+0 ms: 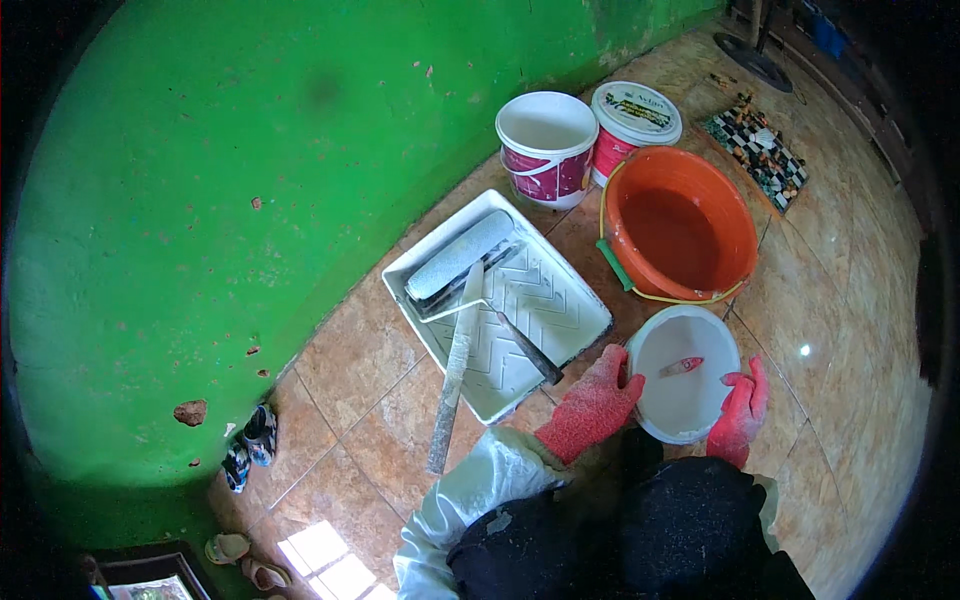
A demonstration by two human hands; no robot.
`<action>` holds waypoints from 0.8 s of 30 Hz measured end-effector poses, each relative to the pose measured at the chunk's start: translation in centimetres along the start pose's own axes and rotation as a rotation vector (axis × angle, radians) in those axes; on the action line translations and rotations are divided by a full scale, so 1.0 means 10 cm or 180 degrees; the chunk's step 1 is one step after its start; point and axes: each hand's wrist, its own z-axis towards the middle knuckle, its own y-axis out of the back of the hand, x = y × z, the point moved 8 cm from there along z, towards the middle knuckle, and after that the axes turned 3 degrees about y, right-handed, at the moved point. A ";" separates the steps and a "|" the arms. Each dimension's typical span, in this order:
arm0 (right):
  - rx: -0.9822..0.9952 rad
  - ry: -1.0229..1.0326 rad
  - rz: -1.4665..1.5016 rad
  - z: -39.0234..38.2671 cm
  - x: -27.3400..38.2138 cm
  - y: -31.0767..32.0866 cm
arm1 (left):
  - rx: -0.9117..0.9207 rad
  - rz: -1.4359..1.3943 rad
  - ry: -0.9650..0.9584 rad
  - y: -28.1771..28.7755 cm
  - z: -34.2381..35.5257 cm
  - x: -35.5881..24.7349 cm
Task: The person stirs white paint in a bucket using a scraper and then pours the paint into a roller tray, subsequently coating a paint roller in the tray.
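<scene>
Tipping was the likeliest trouble: uneven pressure from my red-gloved left hand and right hand on the rim could have tilted the white tub and slid the small red-and-white thing inside. A leftward slip could have knocked the dark grip of the roller, which jutted over the edge of the tray; a push forward could have bumped the orange bucket. The tub sat on the tiled floor, just beyond the tray's right corner, between my hands: left at its left rim, right at its right. Both were partly curled; whether they gripped, I could not tell.
</scene>
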 end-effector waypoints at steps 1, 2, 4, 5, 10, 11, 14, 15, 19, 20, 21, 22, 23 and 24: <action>-0.0013 -0.0005 -0.0008 0.01 -0.01 0.01 | -0.0009 0.0039 -0.0016 0.01 0.00 -0.03; -0.0027 -0.0011 -0.0016 0.02 -0.03 0.02 | -0.0016 0.0077 -0.0032 0.03 -0.01 -0.06; -0.0074 -0.0019 -0.0055 0.03 -0.06 0.04 | -0.0022 0.0235 -0.0128 0.07 -0.02 -0.16; -0.0109 -0.0021 -0.0087 0.03 -0.07 0.06 | -0.0020 0.0312 -0.0179 0.08 -0.03 -0.20; -0.0087 0.0011 -0.0028 0.03 -0.09 0.02 | 0.0029 -0.0158 -0.0005 -0.05 0.03 0.08; -0.0096 0.0021 -0.0010 0.04 -0.09 0.03 | 0.0028 -0.0146 -0.0028 -0.05 0.03 0.07; -0.0009 0.0000 -0.0006 0.03 -0.08 0.02 | -0.0012 0.0017 -0.0055 -0.02 0.02 0.02; 0.0040 -0.0016 -0.0011 0.03 -0.08 0.00 | 0.0042 0.0011 0.0013 -0.01 0.02 0.02; 0.0033 0.0075 -0.0059 0.03 -0.09 0.02 | 0.0110 0.0008 0.0095 -0.01 0.01 -0.01; 0.0047 0.0163 -0.0096 0.05 -0.13 0.04 | 0.0084 0.0018 0.0072 -0.01 0.01 -0.02; 0.0061 0.0250 -0.0135 0.07 -0.15 0.06 | 0.0102 -0.0023 0.0096 -0.01 0.00 -0.02; 0.0059 0.0248 -0.0104 0.07 -0.18 0.06 | 0.0121 -0.0060 0.0125 -0.01 0.00 -0.03; 0.0056 0.0246 -0.0073 0.07 -0.20 0.06 | 0.0139 -0.0098 0.0154 -0.01 0.00 -0.03; 0.0053 0.0245 -0.0042 0.07 -0.21 0.07 | 0.0127 -0.0035 0.0129 -0.01 0.01 -0.02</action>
